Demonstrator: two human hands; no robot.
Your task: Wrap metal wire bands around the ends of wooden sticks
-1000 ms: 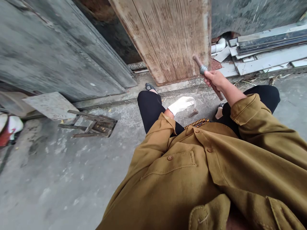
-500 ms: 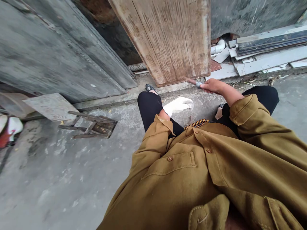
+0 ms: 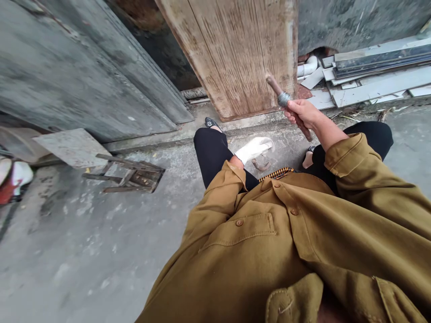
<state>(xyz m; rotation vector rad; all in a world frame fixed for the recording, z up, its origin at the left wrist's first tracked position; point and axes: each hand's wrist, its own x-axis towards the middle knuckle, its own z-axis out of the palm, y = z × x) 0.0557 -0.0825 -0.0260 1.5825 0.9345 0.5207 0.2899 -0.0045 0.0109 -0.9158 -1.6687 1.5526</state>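
My right hand (image 3: 301, 113), bare, is closed around a wooden stick (image 3: 275, 85). A coil of grey wire (image 3: 283, 99) is wound on the stick just above my fist. The stick slants up to the left, in front of the upright plank board (image 3: 235, 58). Lower down, between my knees, is my left hand (image 3: 253, 149) in a white glove, its fingers curled and partly blurred. Just below the glove shows a curved brownish piece (image 3: 261, 166); its link to the hand is unclear. A black-and-orange striped band (image 3: 276, 173) lies at my waist.
At left, a small wooden stool (image 3: 129, 175) lies on its side near a flat pale board (image 3: 72, 148). Grey wooden panels (image 3: 84, 67) stand behind. Stacked strips (image 3: 377, 76) and a white pipe elbow (image 3: 308, 66) lie along the wall at right.
My right hand has raised the stick and tilted it steeper, so its lower end now shows below the fist. My left hand has shifted slightly right, and more of the curved piece shows.
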